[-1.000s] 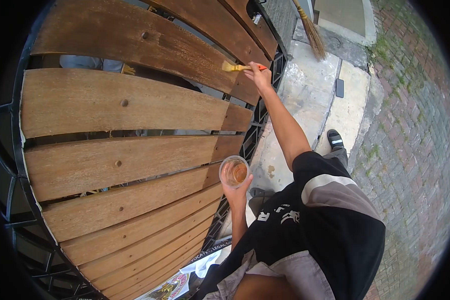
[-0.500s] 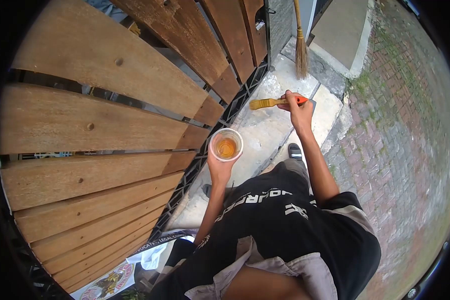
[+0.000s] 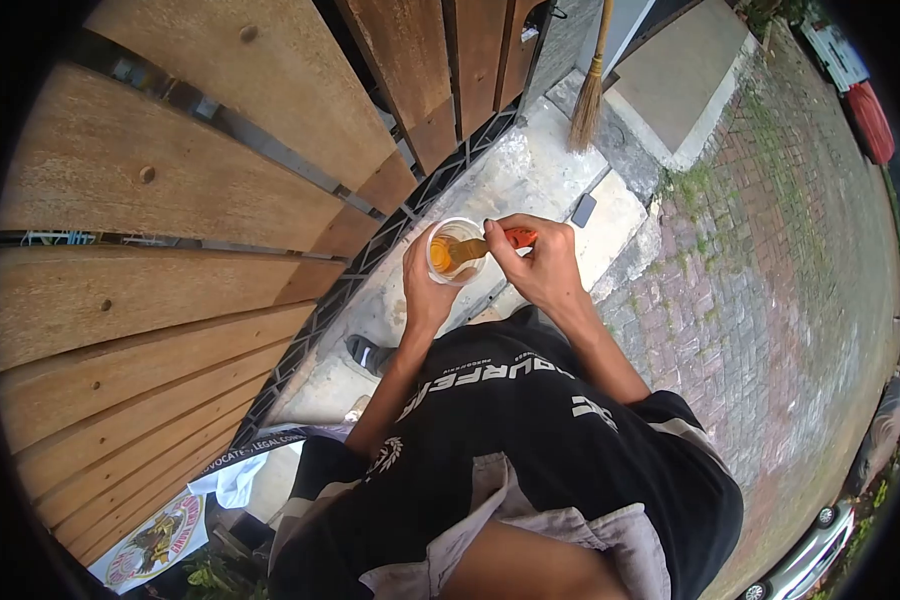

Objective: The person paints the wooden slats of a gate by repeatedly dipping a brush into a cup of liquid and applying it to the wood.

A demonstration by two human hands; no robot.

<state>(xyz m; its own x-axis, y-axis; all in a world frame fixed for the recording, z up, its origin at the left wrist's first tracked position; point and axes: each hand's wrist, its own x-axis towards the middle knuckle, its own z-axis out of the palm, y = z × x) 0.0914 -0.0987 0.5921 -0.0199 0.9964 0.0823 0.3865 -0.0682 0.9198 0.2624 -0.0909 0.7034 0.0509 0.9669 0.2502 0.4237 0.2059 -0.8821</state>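
My left hand (image 3: 427,290) is wrapped round a clear plastic cup (image 3: 457,224), tilted so its open mouth faces me. Amber liquid (image 3: 439,254) lies inside it. A paintbrush (image 3: 519,238) with a red-orange handle is pinched in my right hand (image 3: 548,265); its bristle end is inside the cup, over the liquid. Both hands are close together above the pale ledge. Left of them stand the brown wooden slats (image 3: 160,170), darker at their ends near the black metal frame.
A straw broom (image 3: 587,112) leans at the ledge's far end. A dark rectangular object (image 3: 584,209) rests on the ledge (image 3: 540,170). Brick paving (image 3: 730,330) with grass stretches right. Cloth banners (image 3: 160,540) lie lower left, and a car (image 3: 805,550) stands lower right.
My right hand has moved left and down, bringing the brush into the cup. The cup is now tilted more. The view has shifted, showing the dark object on the ledge more fully.
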